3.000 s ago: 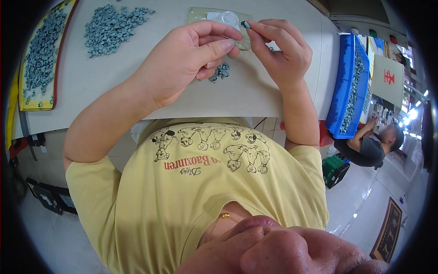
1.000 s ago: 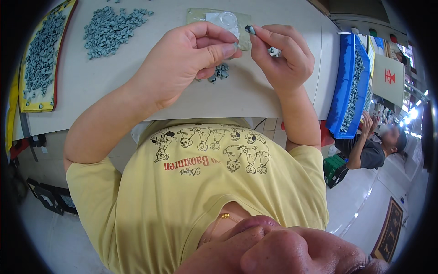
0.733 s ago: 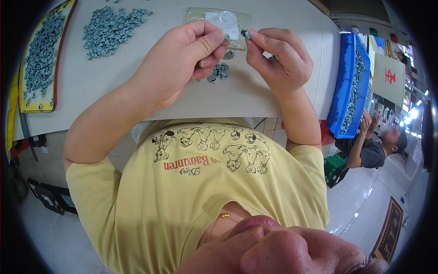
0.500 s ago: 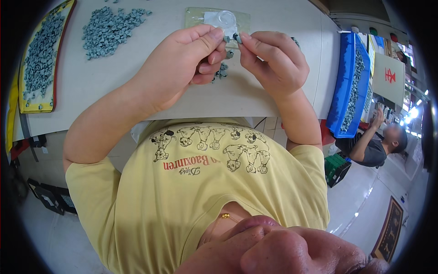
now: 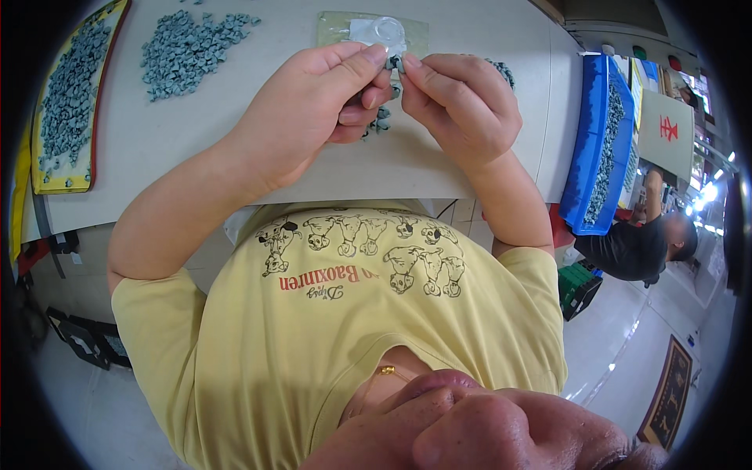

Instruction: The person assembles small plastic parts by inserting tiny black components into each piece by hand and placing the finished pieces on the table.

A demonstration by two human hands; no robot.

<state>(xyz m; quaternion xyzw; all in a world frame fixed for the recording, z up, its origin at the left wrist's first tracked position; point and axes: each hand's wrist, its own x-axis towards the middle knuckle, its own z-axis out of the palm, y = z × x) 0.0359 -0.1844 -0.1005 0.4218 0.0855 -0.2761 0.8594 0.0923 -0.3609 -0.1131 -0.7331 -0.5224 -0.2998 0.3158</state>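
Observation:
My left hand (image 5: pixel 317 102) and my right hand (image 5: pixel 464 106) meet above the far middle of the table. Thumb and forefinger of each are pinched on a small grey-green piece (image 5: pixel 394 63); whether it is one part or two pressed together is too small to tell. My left hand's other fingers curl inward and hide whatever lies in the palm. Below the fingertips, several loose grey-green pieces (image 5: pixel 381 123) rest on the table, partly covered by my left hand. More of them (image 5: pixel 501 72) show beyond my right hand.
A heap of grey-green pieces (image 5: pixel 188 53) lies left on the white table (image 5: pixel 204 141). Farther left stands a yellow tray (image 5: pixel 63 186) of them. Behind my hands is a greenish pad (image 5: pixel 334 27) with clear plastic. A blue bin (image 5: pixel 583 157) stands right; beyond sits another person (image 5: pixel 627 247).
My right hand has moved left, so the fingertips that were apart now meet at the small piece. The person at the right has lowered an arm.

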